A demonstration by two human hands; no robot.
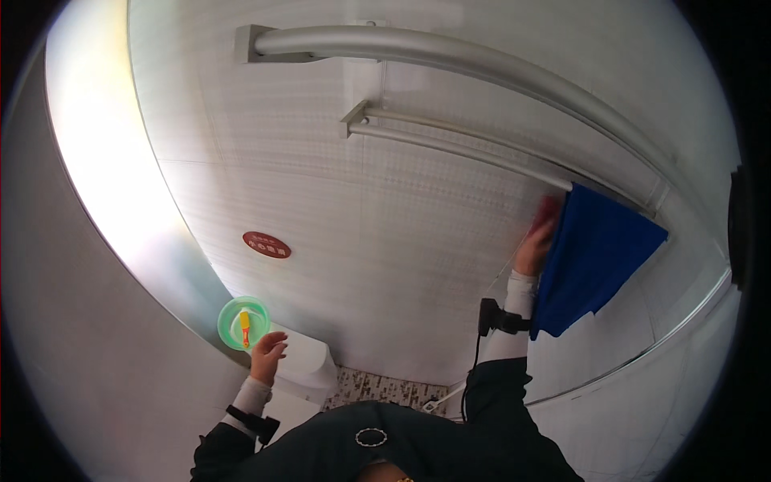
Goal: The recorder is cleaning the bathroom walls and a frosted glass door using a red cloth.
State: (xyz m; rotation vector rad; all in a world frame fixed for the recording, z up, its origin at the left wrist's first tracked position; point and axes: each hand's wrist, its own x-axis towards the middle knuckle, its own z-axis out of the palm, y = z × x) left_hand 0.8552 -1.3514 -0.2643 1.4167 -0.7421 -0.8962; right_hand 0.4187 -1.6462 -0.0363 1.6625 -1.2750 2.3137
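Note:
My right hand (534, 251) is raised at the white wall, closed on a red cloth (547, 212). The cloth is smeared by motion, so its exact form is hard to make out. Right beside that hand, a blue towel (598, 253) hangs from a metal towel rack (458, 148) and covers the rack's right end. Lower on the left, my left hand (268, 356) holds nothing, its fingers loosely bent and apart. Close to its fingertips is a round green basin (222, 324). Inside the basin lies a brush (245, 328) with a yellow and orange-red body.
Above the rack, a thick metal bar (418, 50) curves across the wall. An oval red sticker (267, 245) is on the wall at left. A white rounded fixture (302, 353) stands by the basin, near patterned flooring (381, 389). Bright light enters from the left.

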